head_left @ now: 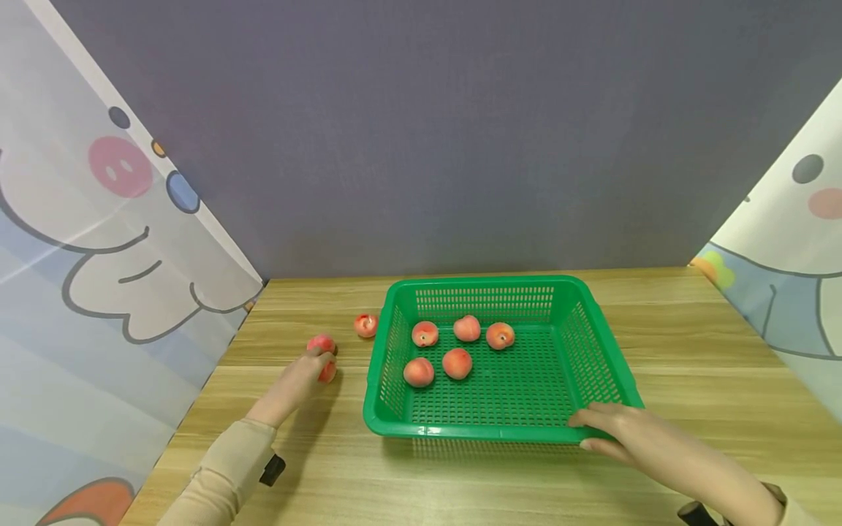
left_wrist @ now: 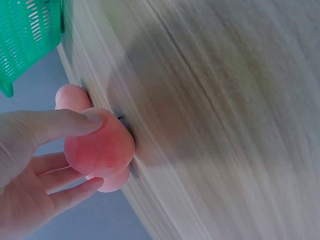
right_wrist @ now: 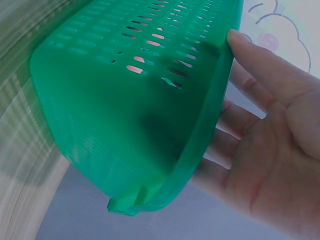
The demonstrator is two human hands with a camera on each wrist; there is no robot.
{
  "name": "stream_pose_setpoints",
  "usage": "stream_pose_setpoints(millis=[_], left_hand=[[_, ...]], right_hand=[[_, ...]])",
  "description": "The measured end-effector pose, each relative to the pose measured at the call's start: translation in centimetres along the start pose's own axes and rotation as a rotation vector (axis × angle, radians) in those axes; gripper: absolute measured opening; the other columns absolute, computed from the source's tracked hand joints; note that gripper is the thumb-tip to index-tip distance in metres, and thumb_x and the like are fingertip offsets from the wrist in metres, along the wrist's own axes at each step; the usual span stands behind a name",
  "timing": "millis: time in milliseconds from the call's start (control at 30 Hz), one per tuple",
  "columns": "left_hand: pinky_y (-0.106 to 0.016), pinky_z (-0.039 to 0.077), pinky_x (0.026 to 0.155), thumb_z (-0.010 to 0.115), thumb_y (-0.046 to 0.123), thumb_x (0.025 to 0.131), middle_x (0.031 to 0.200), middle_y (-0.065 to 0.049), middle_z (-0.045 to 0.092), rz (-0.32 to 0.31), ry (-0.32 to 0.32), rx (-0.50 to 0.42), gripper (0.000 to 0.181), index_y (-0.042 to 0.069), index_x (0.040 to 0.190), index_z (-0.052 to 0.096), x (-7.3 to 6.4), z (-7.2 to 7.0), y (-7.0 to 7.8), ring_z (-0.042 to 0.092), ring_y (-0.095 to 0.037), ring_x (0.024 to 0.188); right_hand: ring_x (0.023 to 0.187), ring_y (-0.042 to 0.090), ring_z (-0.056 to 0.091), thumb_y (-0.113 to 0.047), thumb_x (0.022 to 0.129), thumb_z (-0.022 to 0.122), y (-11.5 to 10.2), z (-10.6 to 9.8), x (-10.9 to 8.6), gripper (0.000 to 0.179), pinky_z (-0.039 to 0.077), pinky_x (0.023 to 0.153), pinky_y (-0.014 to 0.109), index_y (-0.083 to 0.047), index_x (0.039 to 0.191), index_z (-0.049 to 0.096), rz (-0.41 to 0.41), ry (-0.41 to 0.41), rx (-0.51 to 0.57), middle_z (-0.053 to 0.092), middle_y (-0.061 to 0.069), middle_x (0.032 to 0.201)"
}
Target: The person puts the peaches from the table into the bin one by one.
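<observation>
My left hand [head_left: 304, 376] is at the left of the table, its thumb and fingers around a pinkish-red peach [left_wrist: 102, 145] low on the wood. Just beyond it lies another peach [head_left: 321, 342], partly hidden by the fingers in the head view. A third peach [head_left: 365, 326] sits beside the left wall of a green plastic basket [head_left: 421, 429]. My right hand [head_left: 621, 431] grips the basket's near right corner. There the thumb [right_wrist: 250, 52] presses the rim from outside and the fingers reach over it.
Several peaches [head_left: 457, 363] lie in the left and middle part of the basket. A grey panel [head_left: 447, 146] stands behind the wooden table [head_left: 500, 486]. Cartoon-printed sheets [head_left: 151, 241] flank it on the left and right.
</observation>
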State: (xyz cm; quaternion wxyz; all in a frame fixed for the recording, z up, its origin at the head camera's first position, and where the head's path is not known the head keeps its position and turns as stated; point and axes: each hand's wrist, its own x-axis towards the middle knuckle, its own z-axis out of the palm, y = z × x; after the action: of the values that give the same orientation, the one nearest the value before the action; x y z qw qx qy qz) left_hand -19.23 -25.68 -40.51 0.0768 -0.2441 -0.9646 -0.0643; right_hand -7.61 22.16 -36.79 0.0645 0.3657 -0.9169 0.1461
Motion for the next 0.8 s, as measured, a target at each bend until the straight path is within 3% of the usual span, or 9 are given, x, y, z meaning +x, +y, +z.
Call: stream_pose_setpoints(millis=[400, 633, 800], left_hand=[[-0.038, 0.049, 0.061, 0.070, -0.002, 0.070, 0.088, -0.019, 0.055, 0.015, -0.019, -0.013, 0.021, -0.002, 0.088, 0.060, 0.3, -0.1, 0.0, 0.058, -0.030, 0.075], [-0.042, 0.049, 0.070, 0.070, -0.005, 0.068, 0.093, -0.021, 0.056, 0.027, -0.052, -0.044, 0.024, -0.003, 0.090, 0.060, 0.2, -0.7, 0.4, 0.058, -0.034, 0.083], [-0.040, 0.050, 0.066, 0.071, -0.002, 0.068, 0.092, -0.020, 0.055, 0.026, -0.066, -0.058, 0.023, -0.002, 0.088, 0.060, 0.4, -1.1, 0.7, 0.058, -0.032, 0.080]], right_hand=[[0.086, 0.023, 0.060, -0.027, 0.081, 0.061, 0.0, 0.0, 0.1, 0.019, 0.049, 0.066, 0.038, -0.023, 0.100, 0.059, 0.015, -0.019, 0.004, 0.059, -0.007, 0.095], [0.086, 0.024, 0.059, -0.027, 0.081, 0.062, 0.0, 0.1, 0.0, 0.019, 0.049, 0.067, 0.040, -0.024, 0.099, 0.059, 0.013, -0.003, -0.006, 0.059, -0.009, 0.094], [0.085, 0.021, 0.059, -0.027, 0.080, 0.063, 0.0, 0.1, 0.0, 0.020, 0.049, 0.067, 0.038, -0.023, 0.099, 0.059, 0.008, 0.012, -0.018, 0.059, -0.009, 0.094]])
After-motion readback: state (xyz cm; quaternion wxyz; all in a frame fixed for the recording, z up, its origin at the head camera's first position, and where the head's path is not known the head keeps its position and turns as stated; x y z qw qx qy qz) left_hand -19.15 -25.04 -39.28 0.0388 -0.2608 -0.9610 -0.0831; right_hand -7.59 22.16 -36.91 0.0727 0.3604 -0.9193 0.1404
